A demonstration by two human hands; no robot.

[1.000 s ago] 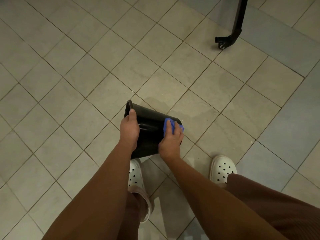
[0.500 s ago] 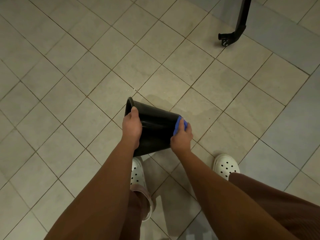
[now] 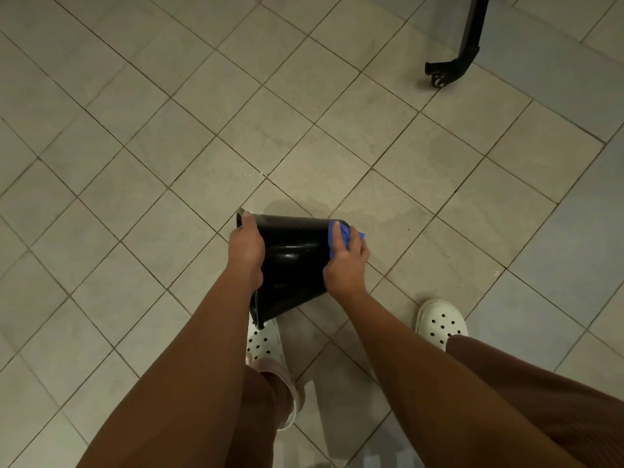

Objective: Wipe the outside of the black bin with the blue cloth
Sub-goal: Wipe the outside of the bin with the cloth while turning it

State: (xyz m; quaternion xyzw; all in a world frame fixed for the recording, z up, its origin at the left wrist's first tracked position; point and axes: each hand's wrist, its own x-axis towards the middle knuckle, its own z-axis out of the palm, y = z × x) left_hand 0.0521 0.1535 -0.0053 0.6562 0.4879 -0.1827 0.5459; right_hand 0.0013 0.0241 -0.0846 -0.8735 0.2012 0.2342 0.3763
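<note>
The black bin (image 3: 292,265) is held tipped on its side above the tiled floor, rim to the left and base to the right. My left hand (image 3: 245,246) grips it at the rim, fingers over the edge. Against the bin's wall near the base, my right hand (image 3: 346,265) presses the bunched blue cloth (image 3: 339,236). Most of the cloth is hidden under my fingers.
Beige floor tiles (image 3: 169,146) spread all around. My two white perforated clogs (image 3: 440,320) stand below the bin, the left one (image 3: 265,344) partly under it. A black furniture leg with a caster (image 3: 442,74) stands at the far upper right.
My right hand slid the cloth from the middle of the bin's side toward its base end. The bin tipped slightly, its rim end swinging down toward my left foot.
</note>
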